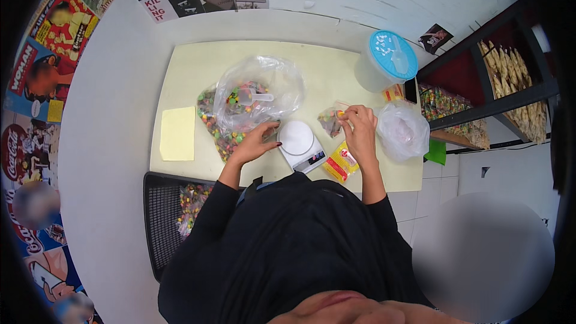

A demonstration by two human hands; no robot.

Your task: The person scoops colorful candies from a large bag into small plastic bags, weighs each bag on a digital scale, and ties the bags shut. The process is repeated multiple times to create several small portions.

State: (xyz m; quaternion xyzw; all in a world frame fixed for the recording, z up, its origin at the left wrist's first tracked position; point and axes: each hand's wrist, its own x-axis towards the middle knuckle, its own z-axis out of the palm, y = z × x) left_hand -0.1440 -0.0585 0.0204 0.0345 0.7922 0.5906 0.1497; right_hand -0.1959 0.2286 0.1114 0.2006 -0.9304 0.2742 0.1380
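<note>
My right hand (361, 132) pinches the upper edge of a small clear plastic bag (331, 122) with some colourful candies inside. My left hand (254, 145) holds nothing; its fingers are apart and curved beside the round white platform of a digital kitchen scale (296, 138). Nothing rests on that platform. Left of the scale lies a large clear bag of multicoloured candies (221, 134), its mouth spread wide. A clear plastic scoop (253, 97) lies on the candies in the opening. Below my right hand is a yellow and red printed packet (341, 162), partly covered by the hand.
A yellow paper sheet (178, 134) lies at the table's left. To the right stand a translucent tub with a blue lid (392, 56) and a bunched plastic bag (403, 130). A black crate (157, 225) holds bagged candies. Shelves (477, 114) with packed bags stand on the right.
</note>
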